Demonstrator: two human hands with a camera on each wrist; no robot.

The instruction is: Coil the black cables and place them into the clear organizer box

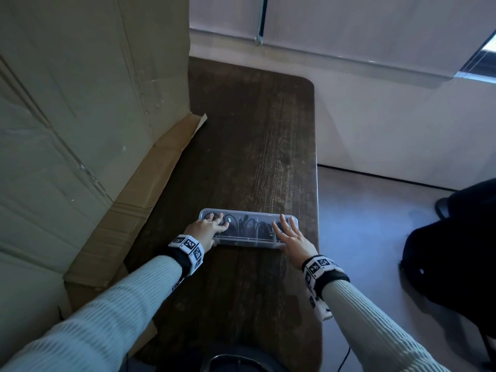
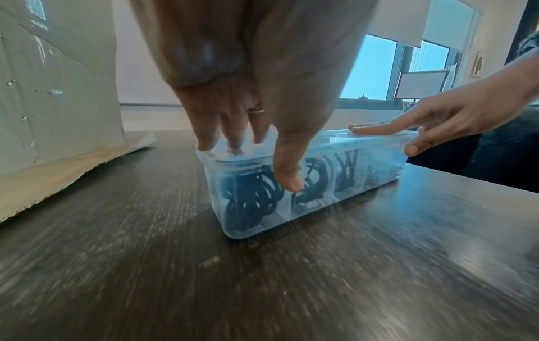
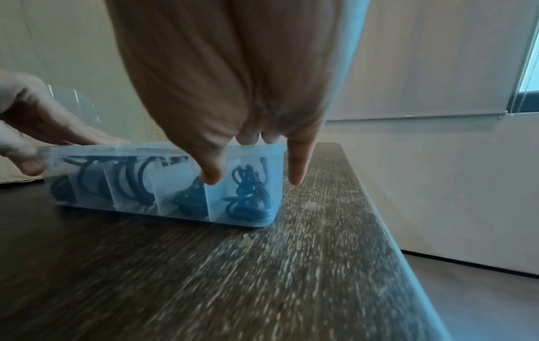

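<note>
The clear organizer box [image 1: 247,241] lies across the near part of the dark wooden table [image 1: 249,130] with its lid on. Coiled black cables [image 1: 249,224] fill its divided compartments [image 3: 248,196]. My left hand [image 1: 206,230] rests on the box's left end, with straight fingers [image 2: 233,138] on the lid and the thumb down the front wall. My right hand [image 1: 291,238] lies on the right end, fingers spread flat on the lid and thumb [image 3: 210,175] against the front wall. Its little finger [image 3: 296,170] hangs past the box's right end.
A large cardboard box [image 1: 80,103] stands along the table's left side, its flap lying on the tabletop. The table's right edge [image 1: 316,183] runs just beside the organizer's right end. A black bag or chair [image 1: 456,251] sits on the floor to the right.
</note>
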